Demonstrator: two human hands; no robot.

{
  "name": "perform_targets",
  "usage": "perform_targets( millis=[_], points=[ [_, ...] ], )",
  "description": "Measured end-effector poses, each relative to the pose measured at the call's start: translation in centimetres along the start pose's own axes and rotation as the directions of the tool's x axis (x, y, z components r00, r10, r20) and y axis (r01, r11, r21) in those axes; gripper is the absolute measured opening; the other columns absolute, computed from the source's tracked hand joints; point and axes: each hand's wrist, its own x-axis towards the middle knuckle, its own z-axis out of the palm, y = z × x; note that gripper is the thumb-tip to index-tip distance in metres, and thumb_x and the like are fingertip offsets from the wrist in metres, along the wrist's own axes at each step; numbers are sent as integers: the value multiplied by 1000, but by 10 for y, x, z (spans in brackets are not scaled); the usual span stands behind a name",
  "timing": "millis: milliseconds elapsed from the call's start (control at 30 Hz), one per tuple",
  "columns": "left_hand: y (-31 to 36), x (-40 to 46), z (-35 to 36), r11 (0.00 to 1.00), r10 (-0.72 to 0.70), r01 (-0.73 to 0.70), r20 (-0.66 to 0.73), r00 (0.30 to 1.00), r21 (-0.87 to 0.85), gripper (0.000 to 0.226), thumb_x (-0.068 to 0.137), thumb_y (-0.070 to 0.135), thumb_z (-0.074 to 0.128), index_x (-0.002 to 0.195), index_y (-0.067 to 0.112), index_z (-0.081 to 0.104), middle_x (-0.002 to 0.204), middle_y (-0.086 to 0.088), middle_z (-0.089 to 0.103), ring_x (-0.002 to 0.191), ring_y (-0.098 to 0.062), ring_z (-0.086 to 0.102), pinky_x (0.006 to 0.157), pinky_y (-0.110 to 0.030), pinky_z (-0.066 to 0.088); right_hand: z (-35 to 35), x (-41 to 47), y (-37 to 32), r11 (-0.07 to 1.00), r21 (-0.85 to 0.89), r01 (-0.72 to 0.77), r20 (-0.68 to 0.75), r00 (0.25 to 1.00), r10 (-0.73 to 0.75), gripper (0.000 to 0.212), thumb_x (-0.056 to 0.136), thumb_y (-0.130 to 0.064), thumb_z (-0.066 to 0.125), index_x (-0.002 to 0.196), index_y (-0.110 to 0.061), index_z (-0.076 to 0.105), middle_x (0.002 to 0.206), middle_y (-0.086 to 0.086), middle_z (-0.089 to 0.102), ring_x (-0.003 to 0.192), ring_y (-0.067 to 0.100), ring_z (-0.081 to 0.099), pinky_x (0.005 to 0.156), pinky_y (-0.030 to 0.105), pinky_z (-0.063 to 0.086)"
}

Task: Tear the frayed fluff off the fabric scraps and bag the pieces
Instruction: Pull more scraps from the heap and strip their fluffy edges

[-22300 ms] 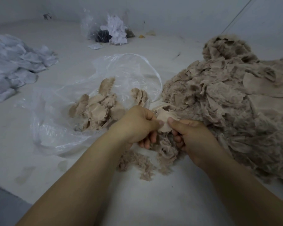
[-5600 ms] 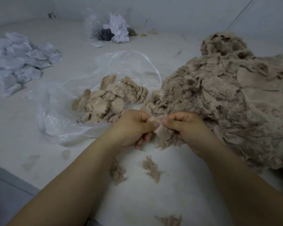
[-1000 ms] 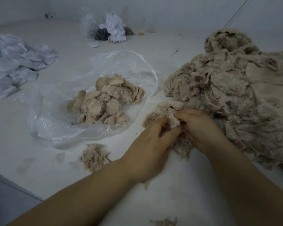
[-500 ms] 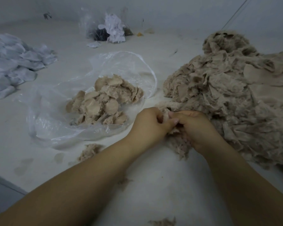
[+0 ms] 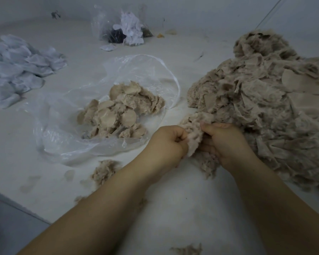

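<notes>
Both hands have drawn in close since half a second ago, and a fluffy scrap now stands up between them where a moment back it lay lower against the heap. Left hand [image 5: 167, 142] is curled into a fist, fingers tucked under, gripping the near edge of that fluffy scrap [image 5: 193, 133]. Right hand [image 5: 223, 142] has its thumb laid across the top and its fingers curled beneath, pinching the other side of the same piece. So the scrap is caught between the two, right at the foot of the big pile of tan scraps [image 5: 261, 100], touching it.

Over to the left, the clear plastic bag [image 5: 63, 129] lies open and flat on the white table [image 5: 173, 208], with a mound of trimmed round pieces [image 5: 118, 115] sitting inside it, near the mouth. Just in front of the bag, a loose clump of fluff [image 5: 104, 171] rests on the table, partly behind the left forearm. Another wisp [image 5: 187, 250] lies at the near edge.

Far left, a heap of pale grey pieces [image 5: 17, 67]. At the back, a second bag [image 5: 122, 26] holds white and dark bits.
</notes>
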Motion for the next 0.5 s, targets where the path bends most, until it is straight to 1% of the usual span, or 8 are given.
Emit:
perform_targets(
  millis=[33,100,133,167,300,333,400,500],
  points=[
    [0,-1,-3,1000,2,-2,2,1000,-4,14,91,-8,51,77,-6,54,47,-1,45,35,-8,40,37,-16,33,0,1,1,1000,-5,5,-15,1000,-5,20,96,-11,59,82,-3,71,78,15,75,69,26,74,53,30,58],
    [0,-5,-6,1000,7,-7,31,999,-14,25,93,0,57,70,6,53,42,0,44,38,-16,41,39,-17,33,0,2,1,1000,-28,13,-57,998,-15,20,95,-14,61,83,-2,71,78,15,75,70,27,74,56,33,59],
    [-1,-6,-8,999,7,-6,35,999,-33,29,94,4,60,67,10,52,41,-1,44,40,-20,41,40,-18,33,0,3,1,1000,-26,12,-65,998,-13,21,95,-15,61,84,-1,71,79,16,75,71,28,74,57,33,59],
    [-1,-7,-10,998,7,-5,31,999,-59,31,94,6,61,65,11,51,41,-2,44,41,-20,41,41,-20,33,0,3,2,1000,-16,12,-64,998,-13,21,96,-15,61,85,0,71,79,16,75,71,28,74,56,33,59],
    [-3,-11,-18,986,-5,11,39,999,-168,26,93,-1,55,68,1,51,45,-7,43,39,-21,42,43,-23,32,1,3,1,999,41,24,-103,994,-20,20,97,-14,59,83,-4,69,73,9,75,61,23,73,49,28,56],
    [-3,-10,-18,983,-8,13,28,1000,-185,25,93,-2,53,68,2,51,46,-7,44,39,-21,43,42,-22,33,1,2,1,999,42,26,-102,995,-21,20,98,-15,59,83,-4,68,71,9,74,60,23,72,49,28,56],
    [-5,-7,-14,988,-3,-4,-47,999,-156,26,95,-1,54,70,6,52,45,-5,46,37,-19,44,40,-21,34,2,0,0,1000,-27,12,-73,997,-14,26,97,-25,61,84,-4,68,70,10,74,61,23,73,48,26,55],
    [-6,-2,-5,997,26,-35,-120,992,-74,23,97,2,55,74,6,52,52,-8,52,37,-16,48,40,-23,38,2,-3,-1,980,-200,-8,-9,1000,6,48,90,-50,63,80,-3,71,73,14,75,67,26,74,49,25,54]
  ],
)
